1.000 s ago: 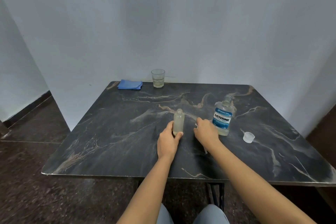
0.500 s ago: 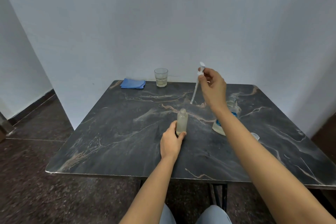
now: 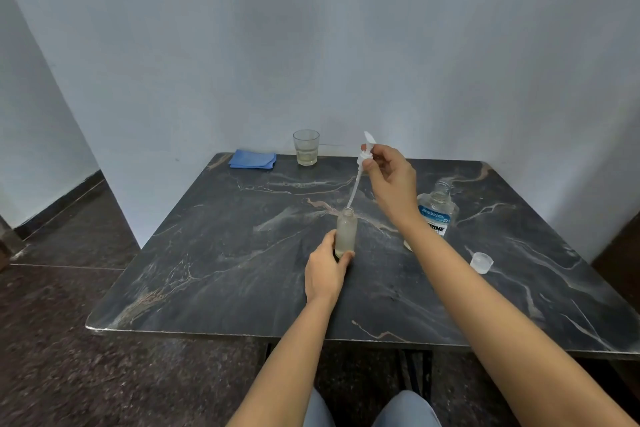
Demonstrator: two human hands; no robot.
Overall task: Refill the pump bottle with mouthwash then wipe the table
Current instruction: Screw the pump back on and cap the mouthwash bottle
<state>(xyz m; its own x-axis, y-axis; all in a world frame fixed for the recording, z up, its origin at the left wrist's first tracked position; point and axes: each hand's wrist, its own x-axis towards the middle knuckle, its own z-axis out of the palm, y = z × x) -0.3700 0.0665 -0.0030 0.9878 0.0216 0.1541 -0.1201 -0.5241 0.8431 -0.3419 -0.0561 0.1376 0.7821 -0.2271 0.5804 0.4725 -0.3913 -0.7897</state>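
Two hands: both busy. The left hand (image 3: 323, 274) is at the pump bottle (image 3: 346, 232), and the right hand (image 3: 391, 180) is raised above and beyond it.
Left fingers (image 3: 347, 255): curled round the lower part of the pump bottle, holding it upright on the desk (image 3: 207, 270).
Right fingers (image 3: 373, 165): pinching the white pump (image 3: 365, 156) near its collar. The nozzle sticks up past the fingertips, and the thin tube (image 3: 355, 187) slants down toward the left fingers.
Tube tip: at the bottle's open mouth, just above the left fingers. I cannot tell whether it is already inside the neck.
Bottle contents: the wall is frosted. Pale liquid seems to be inside, but the level is unclear.
Mouthwash bottle (image 3: 438, 215): uncapped, standing just right of the right wrist, partly behind the forearm.
Cap (image 3: 481, 262): on the desk farther right, well apart from both sets of fingers.
Cloth (image 3: 252, 159): blue and folded, at the far edge well beyond the left fingers, with a glass (image 3: 306, 147) just beside it.
Step, as I judge: putting the pump into the bottle. Wiping has not yet begun.
Risk, tube: it looks thin and bendy and comes in at a slant, so pushed down off-line it could catch on the rim and buckle.
Risk, tipping: the left fingers grip low, so a sideways shove at the neck could lever the narrow bottle over and spill it.
Risk, forearm: it passes close to the open mouthwash bottle, so dropping the wrist while twisting could knock that bottle over.
Risk, collar: seated crooked, it may leak.
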